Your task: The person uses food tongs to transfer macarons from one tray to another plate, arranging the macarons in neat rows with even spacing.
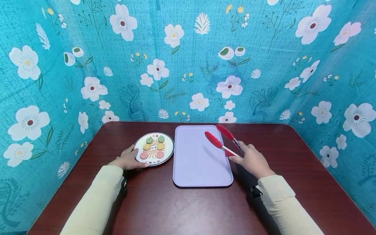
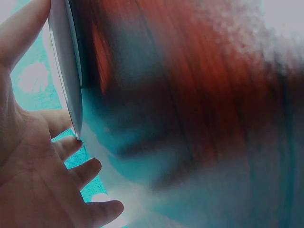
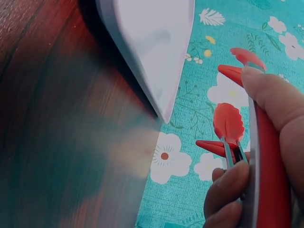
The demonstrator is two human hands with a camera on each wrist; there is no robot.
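Observation:
On the left of the table lies a round white plate [image 1: 168, 152] with a dark rim and a printed sunburst. It bears pairs of small shaped pieces in green [image 1: 161, 139], yellow [image 1: 146, 147] and pink [image 1: 144, 155]. My left hand [image 1: 128, 159] rests against the plate's near left rim, thumb along the front edge and fingers spread at the side. My right hand [image 1: 253, 160] grips a pair of tongs [image 1: 229, 150] with red tips and metal arms. The tongs' jaws stand apart over the right side of a lilac tray [image 1: 195, 163], holding nothing.
The tray stands mid-table, close to the plate's right side. A dark red-brown wooden table [image 1: 182, 209] carries everything. Blue flowered cloth [image 1: 188, 65] hangs behind the table and at both sides.

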